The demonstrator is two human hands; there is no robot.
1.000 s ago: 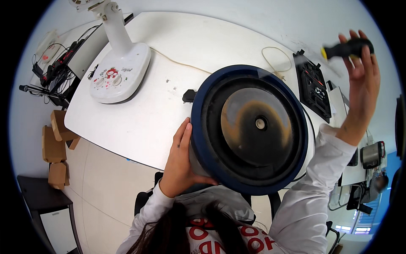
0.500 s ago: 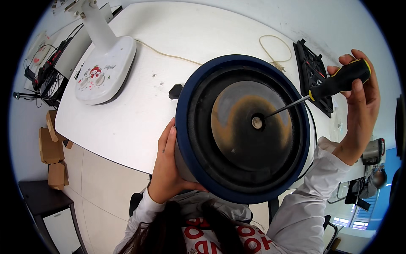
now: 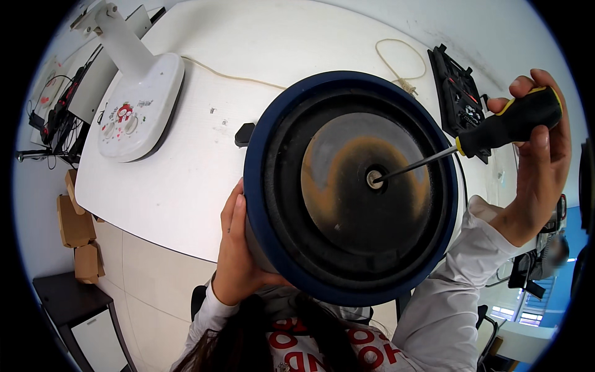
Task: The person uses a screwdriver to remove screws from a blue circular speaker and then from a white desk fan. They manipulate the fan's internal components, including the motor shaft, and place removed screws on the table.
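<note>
My left hand [image 3: 243, 251] grips the side of a round appliance with a dark blue rim [image 3: 263, 235], whose black recessed face is turned up toward me. A discoloured grey and brown metal plate [image 3: 334, 204] fills its middle, with a small round metal piece [image 3: 372, 177] at the centre. My right hand [image 3: 541, 149] holds a black and yellow screwdriver [image 3: 505, 127] by its handle, its shaft slanting down so the tip is at that central piece.
A white pedestal base [image 3: 136, 118] stands at the left of the white table [image 3: 155, 198], with a cord [image 3: 242, 77] behind. An open black tool case [image 3: 457, 93] lies back right, a small black object [image 3: 245, 134] beside the appliance. Cardboard boxes [image 3: 75, 223] and a dark cabinet [image 3: 74, 291] are at left.
My right hand has brought the screwdriver down from the upper right, its tip now at the central piece. The appliance and my left hand appear further left in the picture.
</note>
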